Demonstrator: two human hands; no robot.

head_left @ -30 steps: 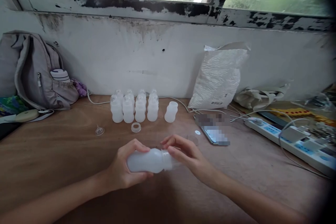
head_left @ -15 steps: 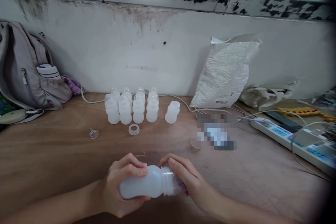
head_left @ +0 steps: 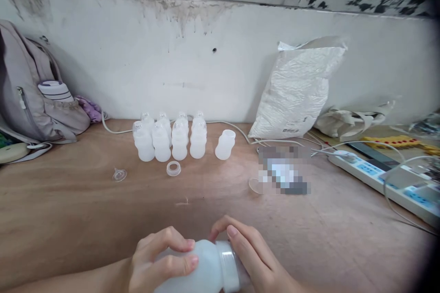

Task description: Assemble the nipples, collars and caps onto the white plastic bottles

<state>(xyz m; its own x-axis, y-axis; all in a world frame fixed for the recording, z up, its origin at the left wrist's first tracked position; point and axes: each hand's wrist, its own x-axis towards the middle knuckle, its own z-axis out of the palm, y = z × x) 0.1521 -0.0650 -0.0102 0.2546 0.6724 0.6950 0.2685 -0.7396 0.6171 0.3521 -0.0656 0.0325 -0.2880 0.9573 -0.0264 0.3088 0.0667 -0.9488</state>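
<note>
A frosted white baby bottle lies sideways between my two hands at the bottom of the view. My left hand is wrapped round its body. At the clear collar end, my right hand closes over the cap; its palm hides the tip. Beyond my hands, a clear silicone nipple and a ring collar lie apart on the wooden table. Farther back stand several capped bottles in two rows. One uncapped bottle stands to their right.
A clear disc lies beside a blurred-out phone-like object. A white plastic bag leans on the wall. Power strips with cables occupy the right side. A backpack sits at the far left.
The held bottle and both hands sit lower in the view and are partly cut off by the bottom edge. The camera view has shifted slightly. Both hands keep their hold.
</note>
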